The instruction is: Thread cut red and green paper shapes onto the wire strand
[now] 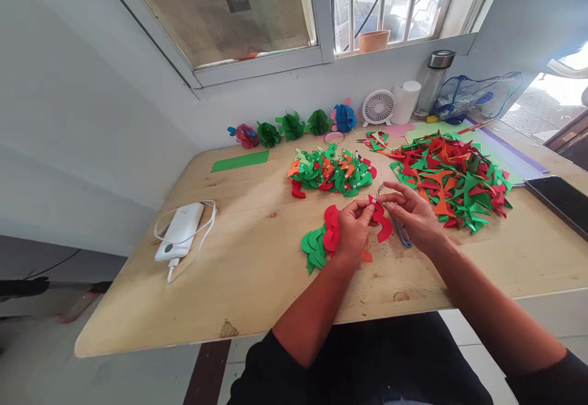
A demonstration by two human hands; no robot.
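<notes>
My left hand (354, 226) pinches a red curved paper cutout (383, 223) near its upper end, where a small white tab shows. My right hand (413, 214) is beside that end, its fingers stretched out and somewhat apart, the fingertips close to the tab; whether they touch it is hard to tell. A blue-grey tool handle (402, 233) lies on the table below my right hand, the rest of it partly hidden. By my left hand are stacked green cutouts (314, 248) and more red cutouts (331, 227). Orange paper (367, 256) peeks out beneath it.
Behind my hands lies a pile of curved cutouts (333, 171); right of it, a heap of paper scraps (452, 178). Folded paper figures (292, 126), a small fan (378, 108) and a bottle (434, 83) line the wall. A white power bank (180, 231) and a phone (560, 200) flank them.
</notes>
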